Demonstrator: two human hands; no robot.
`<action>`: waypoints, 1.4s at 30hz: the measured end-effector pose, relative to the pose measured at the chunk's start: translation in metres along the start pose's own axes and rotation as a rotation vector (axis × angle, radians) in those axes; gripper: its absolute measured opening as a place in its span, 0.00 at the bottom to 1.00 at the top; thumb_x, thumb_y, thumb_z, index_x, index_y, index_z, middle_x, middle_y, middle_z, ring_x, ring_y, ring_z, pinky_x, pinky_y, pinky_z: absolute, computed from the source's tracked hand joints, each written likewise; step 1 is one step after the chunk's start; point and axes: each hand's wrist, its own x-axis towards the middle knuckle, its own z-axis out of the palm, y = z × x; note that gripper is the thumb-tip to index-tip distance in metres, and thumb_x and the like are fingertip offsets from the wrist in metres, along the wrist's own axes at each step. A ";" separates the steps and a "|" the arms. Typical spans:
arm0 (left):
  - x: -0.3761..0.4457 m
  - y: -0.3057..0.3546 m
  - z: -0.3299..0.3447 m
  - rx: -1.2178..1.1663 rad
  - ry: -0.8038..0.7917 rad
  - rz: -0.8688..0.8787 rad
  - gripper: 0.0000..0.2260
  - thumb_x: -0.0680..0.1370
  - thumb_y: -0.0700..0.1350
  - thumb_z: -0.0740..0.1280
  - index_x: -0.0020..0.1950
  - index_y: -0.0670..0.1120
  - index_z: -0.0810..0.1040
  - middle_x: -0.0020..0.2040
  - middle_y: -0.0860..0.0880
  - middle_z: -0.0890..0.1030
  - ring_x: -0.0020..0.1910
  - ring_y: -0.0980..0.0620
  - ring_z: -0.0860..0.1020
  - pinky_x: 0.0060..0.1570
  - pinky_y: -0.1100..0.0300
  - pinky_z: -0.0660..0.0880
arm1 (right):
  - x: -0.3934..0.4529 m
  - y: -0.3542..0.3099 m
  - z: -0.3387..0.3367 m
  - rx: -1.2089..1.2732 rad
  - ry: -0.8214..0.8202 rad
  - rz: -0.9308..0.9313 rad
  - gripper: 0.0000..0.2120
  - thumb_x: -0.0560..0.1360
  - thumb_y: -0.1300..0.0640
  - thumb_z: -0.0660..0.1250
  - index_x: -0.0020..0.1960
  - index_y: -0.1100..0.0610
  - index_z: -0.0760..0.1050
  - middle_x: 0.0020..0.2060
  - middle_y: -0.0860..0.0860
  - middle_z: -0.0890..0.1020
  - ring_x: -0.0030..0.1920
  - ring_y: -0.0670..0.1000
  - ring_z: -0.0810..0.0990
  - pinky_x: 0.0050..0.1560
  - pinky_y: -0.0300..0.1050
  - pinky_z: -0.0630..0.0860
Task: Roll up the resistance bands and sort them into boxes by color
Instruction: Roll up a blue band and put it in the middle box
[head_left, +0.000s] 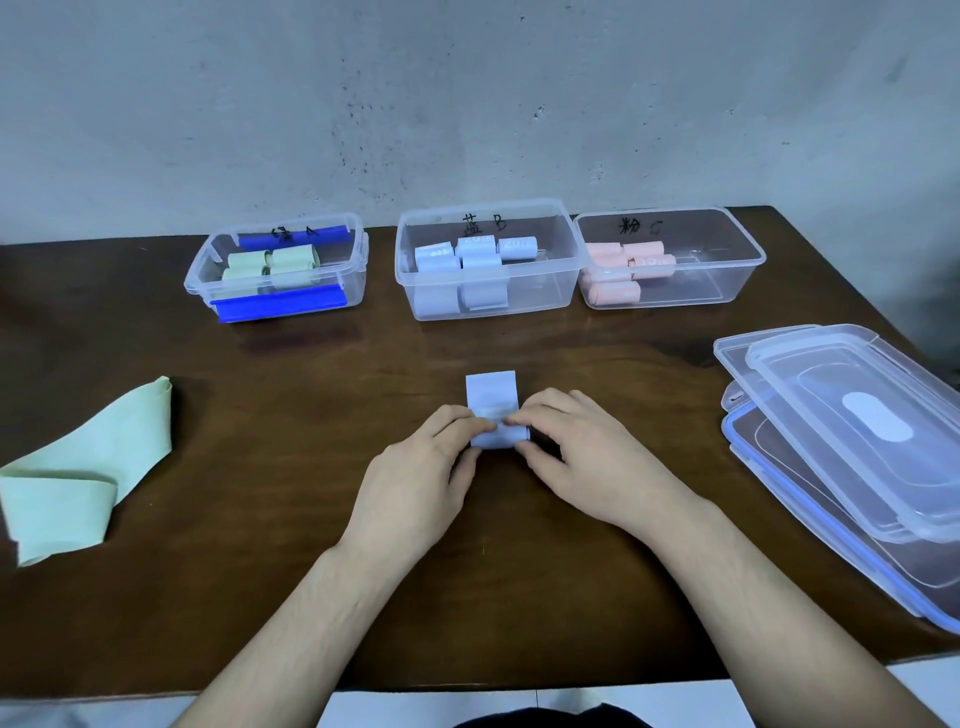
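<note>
A light blue resistance band (491, 389) lies at the table's middle, mostly rolled, with a short flat tail pointing away from me. My left hand (421, 478) and my right hand (576, 457) pinch the roll from either side, fingertips on top of it. Three clear boxes stand at the back: the left box (205, 280) holds green rolls, the middle box (550, 291) blue rolls, the right box (727, 275) pink rolls. An unrolled green band (88, 467) lies loosely folded at the left edge.
Several clear lids (852, 447), one with a blue rim, are stacked at the right of the dark wooden table (311, 395). A grey wall rises right behind the boxes.
</note>
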 end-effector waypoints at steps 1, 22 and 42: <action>0.001 -0.001 0.001 0.002 0.005 -0.003 0.11 0.80 0.46 0.67 0.62 0.53 0.79 0.59 0.60 0.76 0.38 0.54 0.79 0.30 0.62 0.76 | -0.001 0.000 0.001 0.007 0.014 -0.008 0.18 0.81 0.51 0.64 0.71 0.46 0.72 0.63 0.40 0.72 0.59 0.44 0.70 0.61 0.35 0.66; 0.000 -0.001 -0.011 -0.027 -0.039 0.050 0.11 0.75 0.47 0.72 0.57 0.53 0.79 0.54 0.59 0.78 0.28 0.53 0.71 0.29 0.57 0.74 | -0.004 -0.005 -0.003 -0.011 -0.033 -0.023 0.15 0.80 0.51 0.66 0.66 0.48 0.75 0.59 0.41 0.76 0.57 0.43 0.71 0.60 0.37 0.67; -0.027 0.011 -0.015 -0.086 -0.097 0.023 0.13 0.78 0.52 0.67 0.63 0.54 0.78 0.58 0.62 0.71 0.31 0.55 0.75 0.31 0.66 0.73 | -0.034 -0.014 0.006 0.104 0.056 -0.049 0.11 0.78 0.54 0.69 0.60 0.45 0.78 0.55 0.37 0.76 0.54 0.43 0.72 0.57 0.39 0.72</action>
